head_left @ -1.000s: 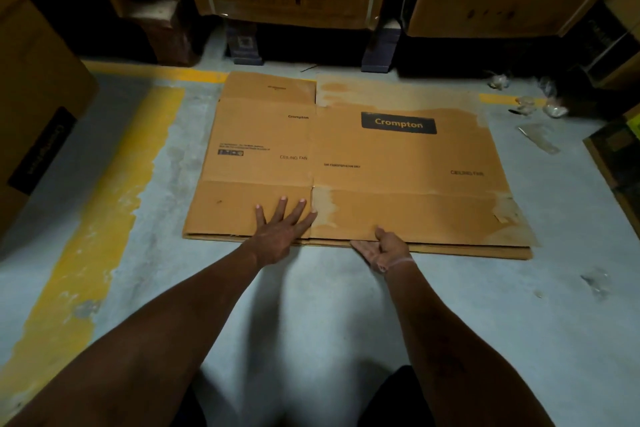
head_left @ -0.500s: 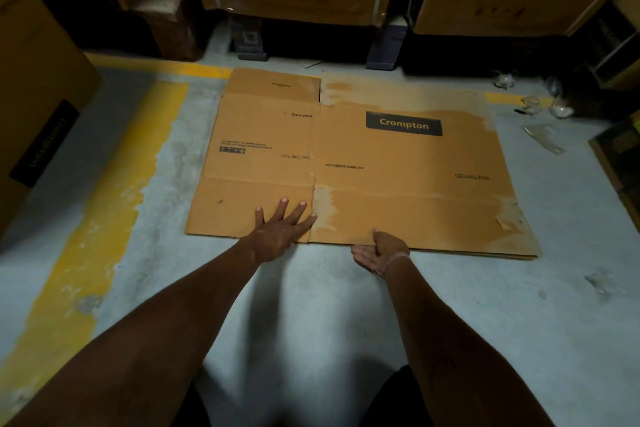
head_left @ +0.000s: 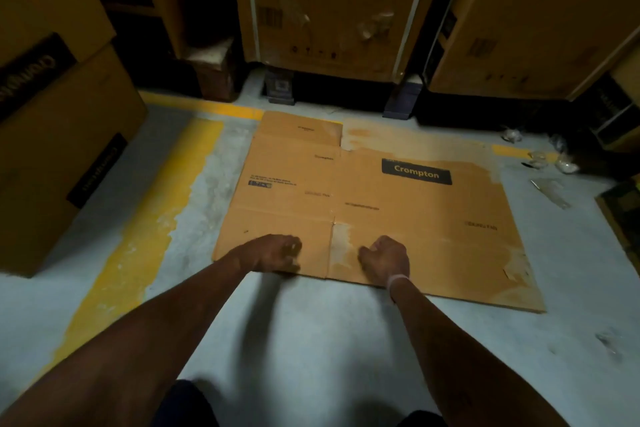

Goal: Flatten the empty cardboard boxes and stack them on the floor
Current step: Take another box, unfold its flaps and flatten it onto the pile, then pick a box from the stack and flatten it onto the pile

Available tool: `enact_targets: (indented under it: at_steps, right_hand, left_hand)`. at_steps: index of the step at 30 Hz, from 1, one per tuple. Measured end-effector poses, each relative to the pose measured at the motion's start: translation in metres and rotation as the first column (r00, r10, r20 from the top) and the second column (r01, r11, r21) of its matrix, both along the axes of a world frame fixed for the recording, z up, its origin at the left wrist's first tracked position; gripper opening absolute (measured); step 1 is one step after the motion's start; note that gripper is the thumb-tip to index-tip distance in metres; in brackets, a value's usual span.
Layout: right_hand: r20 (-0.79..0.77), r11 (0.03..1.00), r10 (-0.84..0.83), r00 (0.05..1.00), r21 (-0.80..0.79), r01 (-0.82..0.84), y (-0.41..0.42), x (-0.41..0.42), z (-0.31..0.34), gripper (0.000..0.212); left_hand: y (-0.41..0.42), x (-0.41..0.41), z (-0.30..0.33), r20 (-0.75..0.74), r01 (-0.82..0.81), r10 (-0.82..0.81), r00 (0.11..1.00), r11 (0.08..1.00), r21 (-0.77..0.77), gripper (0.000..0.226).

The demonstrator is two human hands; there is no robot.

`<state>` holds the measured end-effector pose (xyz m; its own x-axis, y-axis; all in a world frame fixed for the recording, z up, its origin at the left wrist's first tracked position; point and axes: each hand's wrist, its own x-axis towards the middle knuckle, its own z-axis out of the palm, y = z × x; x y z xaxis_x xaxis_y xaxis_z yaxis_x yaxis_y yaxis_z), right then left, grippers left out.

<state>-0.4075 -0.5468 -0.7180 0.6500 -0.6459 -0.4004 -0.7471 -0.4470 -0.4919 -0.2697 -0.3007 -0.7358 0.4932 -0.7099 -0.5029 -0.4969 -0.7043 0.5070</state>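
A flattened brown cardboard box [head_left: 408, 211] with a black "Crompton" label lies flat on the grey floor in front of me. Both my hands are over its near flap. My left hand [head_left: 277, 253] sits at the near edge left of the centre slit, its fingers curled in. Just right of the slit my right hand [head_left: 384, 258], with a pale band at the wrist, is curled into a loose fist, knuckles up. Motion blur hides whether either hand pinches the flap's edge.
Tall cardboard boxes [head_left: 329, 7] stand on pallets along the back. Stacked Crompton boxes [head_left: 52, 135] stand at the left by a yellow floor stripe [head_left: 138, 236]. Scraps of tape and plastic [head_left: 550, 163] lie at the right, and a dark box edge [head_left: 623, 215] at far right.
My left hand went from spread flat to curled. My right hand turned from palm-up under the near edge to knuckles-up on top of the flap. My view has lifted and moved closer.
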Motion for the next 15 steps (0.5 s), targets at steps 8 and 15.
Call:
enact_targets:
  at_steps: [8,15]
  right_hand:
    - [0.250,0.932,0.361,0.898,-0.116,-0.342,0.088,0.089,0.118,0.097]
    - [0.508,0.890,0.449,0.735,-0.180,-0.419,0.187,0.146,0.269,0.101]
  left_hand:
    - [0.096,0.050,0.124,0.350,-0.144,0.166,0.922,0.986,-0.088,0.082]
    - [0.179,0.077,0.293,0.627,-0.135,0.246,0.739,0.966,-0.220,0.091]
